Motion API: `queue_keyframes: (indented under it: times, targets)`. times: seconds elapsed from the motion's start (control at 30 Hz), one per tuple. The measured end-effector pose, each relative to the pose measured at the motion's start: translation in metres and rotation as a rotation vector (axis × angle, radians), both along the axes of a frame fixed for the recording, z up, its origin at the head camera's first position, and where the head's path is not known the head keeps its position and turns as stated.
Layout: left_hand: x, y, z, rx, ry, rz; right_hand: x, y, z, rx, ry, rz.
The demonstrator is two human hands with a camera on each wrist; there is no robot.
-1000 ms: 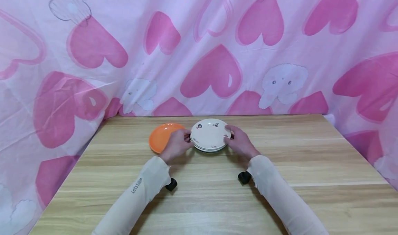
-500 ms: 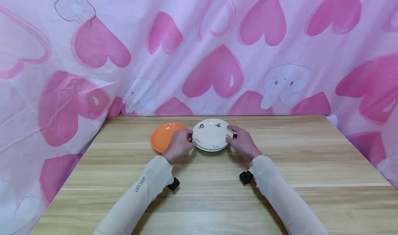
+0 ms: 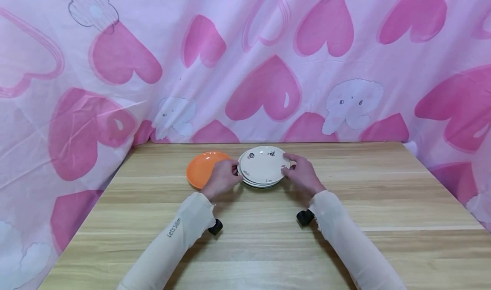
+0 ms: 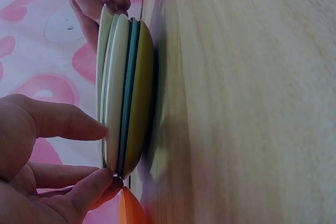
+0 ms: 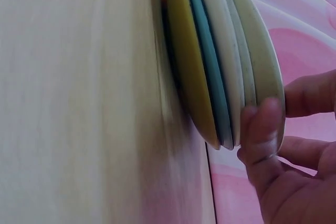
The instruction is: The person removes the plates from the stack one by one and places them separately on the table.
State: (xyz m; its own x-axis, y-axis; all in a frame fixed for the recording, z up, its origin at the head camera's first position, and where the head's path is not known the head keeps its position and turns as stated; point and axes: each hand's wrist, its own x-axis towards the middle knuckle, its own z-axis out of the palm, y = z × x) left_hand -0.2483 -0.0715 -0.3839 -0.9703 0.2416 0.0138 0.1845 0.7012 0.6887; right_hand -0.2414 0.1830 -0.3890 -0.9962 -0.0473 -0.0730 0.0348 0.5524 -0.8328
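Since half a second ago, shows the top white plate (image 3: pixel 264 165) slid a bit to the right, sticking out past the plate stack (image 4: pixel 116 93) under it, on the tabletop (image 3: pixel 253 239) beside the orange plate (image 3: pixel 202 167). Could slip and bang down, or drag the rest along, if pinched too loosely or pulled too fast. Pinches the rim with the right hand (image 3: pixel 305 176), bent to a small gap, and holds the left side of the plate stack with the left hand (image 3: pixel 221 179), fingers bent.

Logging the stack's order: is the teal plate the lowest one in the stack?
No, the left wrist view shows a yellow plate beneath the teal plate, toward the tabletop.
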Motion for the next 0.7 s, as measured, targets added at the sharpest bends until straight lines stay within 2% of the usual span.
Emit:
queue_keyframes:
  times: [0.23,0.43,0.7]
  targets:
    - [0.001,0.0007,-0.0005,-0.003,0.022,-0.01,-0.0034,0.0025,-0.0033,-0.202,-0.042,-0.026]
    - [0.0015,0.001,-0.0004,-0.016,0.058,-0.018,-0.0033,0.0039,0.0003,-0.243,-0.063,-0.045]
    - [0.0031,0.0011,0.0017,-0.042,0.066,-0.017,-0.002,0.0042,-0.0011,-0.336,-0.07,-0.064]
